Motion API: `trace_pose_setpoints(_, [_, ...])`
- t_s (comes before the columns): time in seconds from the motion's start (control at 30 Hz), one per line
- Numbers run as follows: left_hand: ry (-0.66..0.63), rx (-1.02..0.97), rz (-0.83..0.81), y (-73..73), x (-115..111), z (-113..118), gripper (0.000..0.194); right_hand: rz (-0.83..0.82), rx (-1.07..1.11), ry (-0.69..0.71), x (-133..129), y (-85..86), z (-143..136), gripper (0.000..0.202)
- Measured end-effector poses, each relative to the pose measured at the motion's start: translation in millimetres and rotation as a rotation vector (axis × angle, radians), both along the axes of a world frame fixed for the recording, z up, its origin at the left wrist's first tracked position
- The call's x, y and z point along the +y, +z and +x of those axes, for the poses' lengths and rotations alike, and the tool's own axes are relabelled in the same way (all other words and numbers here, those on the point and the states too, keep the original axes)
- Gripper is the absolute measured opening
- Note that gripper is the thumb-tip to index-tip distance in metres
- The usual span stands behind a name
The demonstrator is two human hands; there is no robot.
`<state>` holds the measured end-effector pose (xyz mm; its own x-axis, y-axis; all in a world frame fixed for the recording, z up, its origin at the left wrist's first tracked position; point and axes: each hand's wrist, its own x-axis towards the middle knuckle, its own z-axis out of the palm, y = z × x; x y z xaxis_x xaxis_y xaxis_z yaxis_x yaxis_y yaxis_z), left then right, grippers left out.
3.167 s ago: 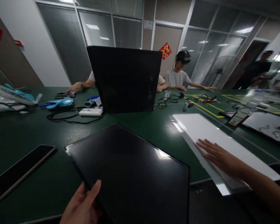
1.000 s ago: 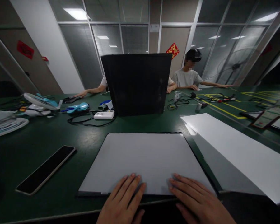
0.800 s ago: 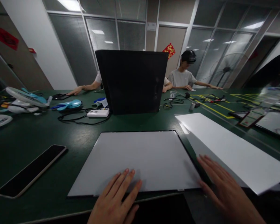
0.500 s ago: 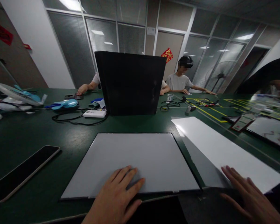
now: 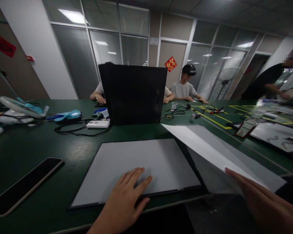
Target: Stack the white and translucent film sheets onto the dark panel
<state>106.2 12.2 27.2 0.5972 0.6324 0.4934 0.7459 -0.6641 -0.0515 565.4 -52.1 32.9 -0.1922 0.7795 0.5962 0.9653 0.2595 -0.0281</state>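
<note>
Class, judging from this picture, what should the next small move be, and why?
Probably the right hand should ease the white sheet up, clear of the grey sheet: the white sheet stands tilted, with that hand at its edge, and still seems to overlap the grey one. The left hand rests on the panel.

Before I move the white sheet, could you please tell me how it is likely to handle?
The white sheet is probably light, as its edge looks thin. It seems more stiff than floppy: tilted at the right hand, it runs nearly straight, though it might flex a little. Its bright sheen hints that it may be slippery.
</note>
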Motion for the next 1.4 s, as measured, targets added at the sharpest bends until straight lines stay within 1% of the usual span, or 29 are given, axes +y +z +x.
trace_pose_setpoints(0.07, [-0.019,-0.071,0.148,-2.1,-3.7,-0.9,0.055,0.085,-0.073,0.178,20.0,11.9,-38.9,0.066])
trace_pose_setpoints(0.1, [-0.031,-0.109,0.216,-3.2,-5.6,-1.4,0.051,0.108,-0.076,0.254,29.4,13.8,-57.7,0.062])
trace_pose_setpoints(0.13, [-0.043,-0.140,0.270,-4.1,-7.3,-1.8,0.047,0.104,-0.075,0.295,37.9,12.8,-74.9,0.058])
trace_pose_setpoints(0.2, [-0.067,-0.150,0.329,-5.0,-9.3,-2.2,0.041,0.061,-0.058,0.316,51.4,3.4,-101.5,0.050])
trace_pose_setpoints(0.27, [-0.072,-0.107,0.328,-4.3,-9.3,-2.1,0.038,-0.006,-0.031,0.301,60.5,-11.7,-116.5,0.047])
trace_pose_setpoints(0.37, [-0.073,-0.036,0.259,-1.9,-7.9,-2.1,0.029,-0.116,0.044,0.326,68.6,-30.8,-122.3,0.046])
trace_pose_setpoints(0.43, [-0.092,-0.010,0.197,-1.4,-7.3,-2.8,0.026,-0.168,0.072,0.350,71.2,-36.1,-121.2,0.044])
trace_pose_setpoints(0.6, [-0.119,0.005,0.093,-7.0,-5.8,-6.3,0.028,-0.198,0.058,0.383,66.2,-32.6,-118.0,0.040])
trace_pose_setpoints(0.7, [-0.115,0.025,0.015,-9.6,-3.8,-7.5,0.035,-0.172,0.022,0.377,57.1,-28.4,-115.1,0.040])
trace_pose_setpoints(0.77, [-0.121,0.065,-0.016,-8.9,-2.8,-7.5,0.040,-0.178,-0.020,0.370,51.4,-25.1,-110.9,0.042])
trace_pose_setpoints(0.87, [-0.128,0.116,-0.030,-5.6,-2.5,-7.2,0.046,-0.214,-0.103,0.345,46.0,-20.9,-96.6,0.052])
trace_pose_setpoints(0.97, [-0.119,0.126,-0.036,-3.5,-3.4,-7.6,0.051,-0.176,-0.152,0.223,41.5,-25.6,-64.7,0.066])
trace_pose_setpoints(1.03, [-0.117,0.119,-0.045,-3.9,-3.7,-8.0,0.054,-0.140,-0.159,0.085,35.9,-38.1,-31.3,0.079])
trace_pose_setpoints(1.13, [-0.123,0.094,-0.060,-6.3,-3.4,-8.6,0.055,-0.120,-0.163,-0.132,22.2,-67.6,29.8,0.108])
trace_pose_setpoints(1.17, [-0.123,0.089,-0.063,-7.3,-3.2,-8.7,0.056,-0.120,-0.169,-0.174,16.8,-77.7,49.8,0.111])
trace_pose_setpoints(1.23, [-0.124,0.091,-0.062,-8.7,-2.7,-8.6,0.057,-0.177,-0.187,-0.189,5.9,-93.5,83.7,0.099])
trace_pose_setpoints(1.3, [-0.124,0.096,-0.064,-9.3,-2.5,-8.3,0.059,-0.215,-0.210,-0.153,-3.3,-101.2,105.0,0.078])
trace_pose_setpoints(1.33, [-0.125,0.093,-0.067,-9.3,-2.5,-8.1,0.059,-0.216,-0.220,-0.132,-6.9,-102.1,110.4,0.069])
trace_pose_setpoints(1.4, [-0.124,0.082,-0.081,-8.9,-2.8,-7.8,0.058,-0.214,-0.238,-0.104,-12.0,-99.2,111.6,0.056])
